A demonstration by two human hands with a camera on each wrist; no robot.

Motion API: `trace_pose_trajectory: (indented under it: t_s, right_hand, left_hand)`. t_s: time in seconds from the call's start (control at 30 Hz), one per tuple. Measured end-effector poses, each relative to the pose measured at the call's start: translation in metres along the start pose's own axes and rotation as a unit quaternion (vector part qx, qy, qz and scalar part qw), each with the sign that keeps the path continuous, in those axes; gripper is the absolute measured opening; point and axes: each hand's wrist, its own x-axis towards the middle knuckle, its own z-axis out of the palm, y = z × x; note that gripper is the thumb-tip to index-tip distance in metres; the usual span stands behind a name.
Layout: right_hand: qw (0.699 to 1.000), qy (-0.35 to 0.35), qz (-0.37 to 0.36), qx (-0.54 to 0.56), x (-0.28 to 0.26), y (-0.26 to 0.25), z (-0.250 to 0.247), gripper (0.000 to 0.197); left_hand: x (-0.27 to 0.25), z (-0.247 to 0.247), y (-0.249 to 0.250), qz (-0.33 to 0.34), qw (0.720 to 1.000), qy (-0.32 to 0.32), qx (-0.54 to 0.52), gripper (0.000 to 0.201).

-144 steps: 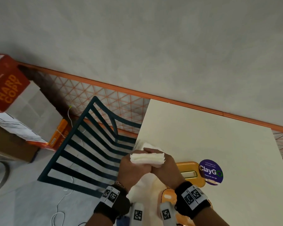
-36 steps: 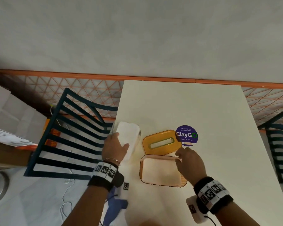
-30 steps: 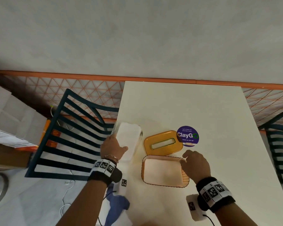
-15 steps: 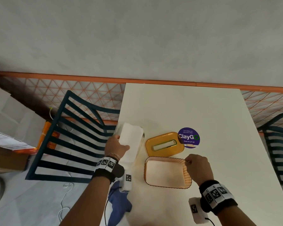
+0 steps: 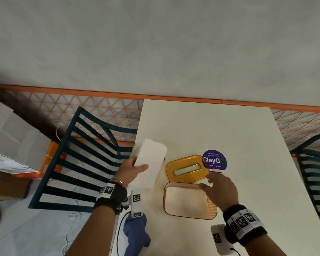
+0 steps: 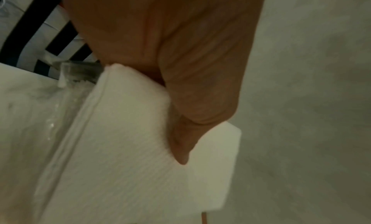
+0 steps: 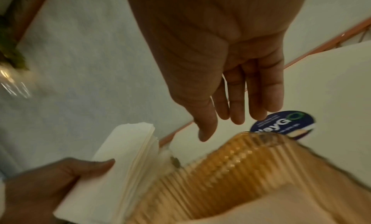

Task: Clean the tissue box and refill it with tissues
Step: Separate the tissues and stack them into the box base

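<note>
While the left hand [image 5: 130, 169] grips a white stack of tissues [image 5: 150, 164] with the thumb laid across its top face, the open tissue box [image 5: 187, 202] lies just to the right of it on the bench [image 5: 220, 126], nearer the person than its orange lid [image 5: 187, 168], which rests slot-up beside a round purple sticker [image 5: 214, 160]. The stack's long axis runs away from the person, tilted a little to the right, whereas the box's long axis runs across, left to right; so, as I judge it, the stack needs turning before it goes in. The right hand [image 5: 219, 191] is nearer the box, hovering over its far right corner with fingers relaxed and holding nothing. The left wrist view shows clear plastic wrapping [image 6: 66, 91] lying beside the stack, which the head view barely hints at; the right wrist view shows the box's ribbed wall [image 7: 210, 176] and the layered edge of the stack. Only the head view shows a blue cloth [image 5: 137, 233] at the near edge.
</note>
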Motion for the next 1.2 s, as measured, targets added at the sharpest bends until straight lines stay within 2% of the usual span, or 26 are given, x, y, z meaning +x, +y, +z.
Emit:
trace_pose_trajectory:
  t_s: [0.07, 0.1, 0.17, 0.23, 0.27, 0.33, 0.4, 0.47, 0.5, 0.57, 0.67, 0.73, 0.8, 0.87, 0.97, 1.03, 1.13, 1.2]
  right_hand:
    - [0.997, -0.019, -0.039, 0.07, 0.001, -0.021, -0.008, 0.054]
    - [0.99, -0.052, -0.057, 0.115, 0.002, -0.032, -0.011, 0.061]
    - [0.965, -0.139, -0.091, 0.205, 0.004, -0.058, -0.014, 0.082]
    - [0.936, -0.198, -0.128, 0.262, 0.005, -0.086, -0.014, 0.098]
    - [0.926, -0.209, -0.148, 0.276, 0.005, -0.099, -0.013, 0.097]
    - [0.916, -0.198, -0.194, 0.292, 0.006, -0.124, -0.011, 0.078]
    - [0.912, -0.153, -0.225, 0.307, 0.006, -0.144, -0.009, 0.059]
    - [0.91, -0.102, -0.232, 0.33, 0.005, -0.158, -0.01, 0.054]
    - [0.904, -0.088, -0.229, 0.351, 0.005, -0.161, -0.01, 0.059]
    - [0.885, -0.092, -0.227, 0.397, 0.006, -0.165, -0.01, 0.083]
    - [0.864, -0.165, -0.234, 0.415, 0.015, -0.161, -0.009, 0.126]
    - [0.858, -0.221, -0.235, 0.399, 0.02, -0.156, -0.011, 0.14]
    - [0.848, -0.27, -0.215, 0.402, 0.022, -0.153, -0.015, 0.143]
    - [0.835, -0.288, -0.218, 0.414, 0.022, -0.152, -0.018, 0.131]
    - [0.848, -0.256, -0.248, 0.391, 0.019, -0.149, -0.02, 0.088]
    - [0.839, -0.253, -0.252, 0.411, 0.014, -0.148, -0.022, 0.069]
    - [0.81, -0.258, -0.226, 0.476, 0.007, -0.145, -0.023, 0.056]
    - [0.816, -0.234, -0.222, 0.479, 0.007, -0.144, -0.019, 0.048]
  left_hand:
    - [-0.014, -0.005, 0.0, 0.017, 0.998, -0.015, -0.056, 0.033]
    - [-0.021, -0.007, 0.001, 0.028, 0.996, -0.021, -0.076, 0.033]
    - [-0.032, -0.01, 0.001, 0.051, 0.994, -0.033, -0.094, 0.035]
    - [-0.039, -0.01, 0.001, 0.06, 0.992, -0.041, -0.102, 0.037]
    - [-0.041, -0.01, 0.001, 0.063, 0.992, -0.044, -0.103, 0.039]
    - [-0.044, -0.01, 0.003, 0.075, 0.991, -0.038, -0.106, 0.045]
    - [-0.046, -0.01, 0.007, 0.104, 0.988, -0.029, -0.108, 0.045]
    - [-0.046, -0.011, 0.013, 0.128, 0.986, -0.013, -0.107, 0.041]
    - [-0.046, -0.013, 0.016, 0.137, 0.985, -0.006, -0.109, 0.04]
    - [-0.048, -0.017, 0.025, 0.162, 0.982, -0.008, -0.099, 0.039]
    - [-0.05, -0.026, 0.034, 0.189, 0.98, -0.031, -0.061, 0.043]
    - [-0.05, -0.032, 0.037, 0.203, 0.978, -0.049, -0.005, 0.041]
    - [-0.05, -0.038, 0.04, 0.199, 0.977, -0.064, 0.041, 0.032]
    - [-0.05, -0.043, 0.044, 0.208, 0.972, -0.089, 0.069, 0.033]
    - [-0.048, -0.046, 0.048, 0.278, 0.948, -0.12, 0.099, 0.031]
    - [-0.047, -0.046, 0.045, 0.307, 0.939, -0.126, 0.091, 0.028]
    - [-0.046, -0.042, 0.04, 0.289, 0.949, -0.113, 0.055, 0.033]
    - [-0.051, -0.037, 0.039, 0.24, 0.965, -0.103, 0.006, 0.044]
